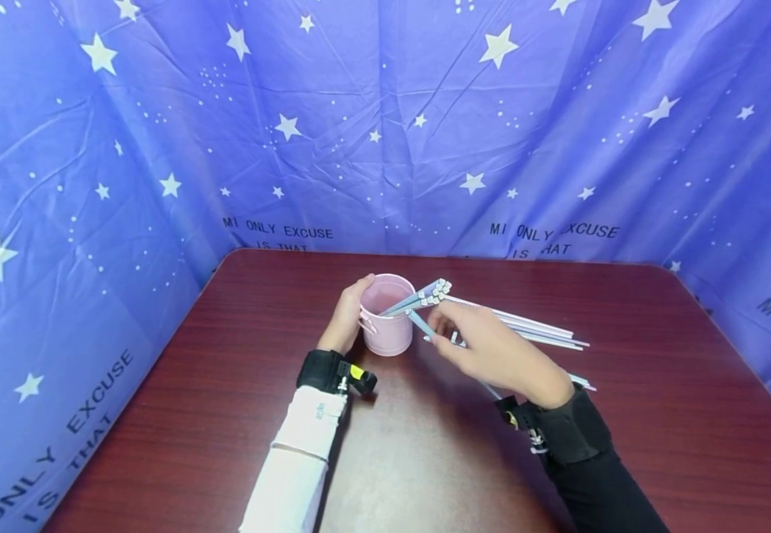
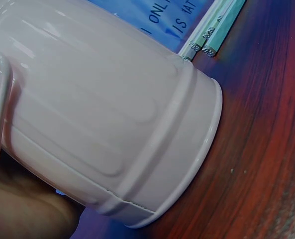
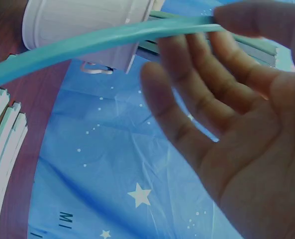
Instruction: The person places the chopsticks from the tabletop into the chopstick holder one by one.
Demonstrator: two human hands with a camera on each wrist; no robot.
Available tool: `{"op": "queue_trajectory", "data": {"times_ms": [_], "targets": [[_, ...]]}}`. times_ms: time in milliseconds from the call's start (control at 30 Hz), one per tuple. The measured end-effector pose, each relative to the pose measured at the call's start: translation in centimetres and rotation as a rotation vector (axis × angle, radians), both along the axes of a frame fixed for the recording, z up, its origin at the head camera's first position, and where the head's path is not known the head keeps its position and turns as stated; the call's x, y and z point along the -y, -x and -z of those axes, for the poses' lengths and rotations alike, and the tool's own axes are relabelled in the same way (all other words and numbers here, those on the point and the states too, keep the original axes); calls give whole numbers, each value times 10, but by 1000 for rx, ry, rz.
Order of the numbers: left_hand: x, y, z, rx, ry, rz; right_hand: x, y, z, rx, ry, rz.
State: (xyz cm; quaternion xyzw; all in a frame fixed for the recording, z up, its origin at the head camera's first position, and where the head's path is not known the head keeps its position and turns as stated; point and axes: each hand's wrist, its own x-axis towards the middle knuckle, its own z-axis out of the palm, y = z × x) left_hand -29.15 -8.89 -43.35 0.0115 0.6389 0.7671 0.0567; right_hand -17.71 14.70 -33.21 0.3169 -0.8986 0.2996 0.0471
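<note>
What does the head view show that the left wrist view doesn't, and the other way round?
Only the head view shows the right hand pinching a blue stick, the bunch of sticks leaning in the pink bucket, and the bucket's open top.

Only the left wrist view shows the oblong outlines and the seam on the bucket's side.

Both show the bucket, at least part of the left hand, loose sticks, the table and the blue curtain.

Place: cloth-walled booth; the surrounding room's type cannot be told
Curtain [image 1: 332, 174]: blue, printed with stars and words, hung behind and on both sides
Table [image 1: 226, 437]: reddish-brown, wood-grained top
</note>
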Motion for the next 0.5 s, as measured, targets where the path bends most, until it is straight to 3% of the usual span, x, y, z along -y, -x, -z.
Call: {"op": "queue_trajectory", "data": {"times_ms": [233, 500], "targets": [[-1, -2, 0, 0, 2, -11, -8, -4, -8, -76, 105, 48], [-2, -4, 0, 9, -7, -16, -21, -8, -17, -235, 272, 104]]}}
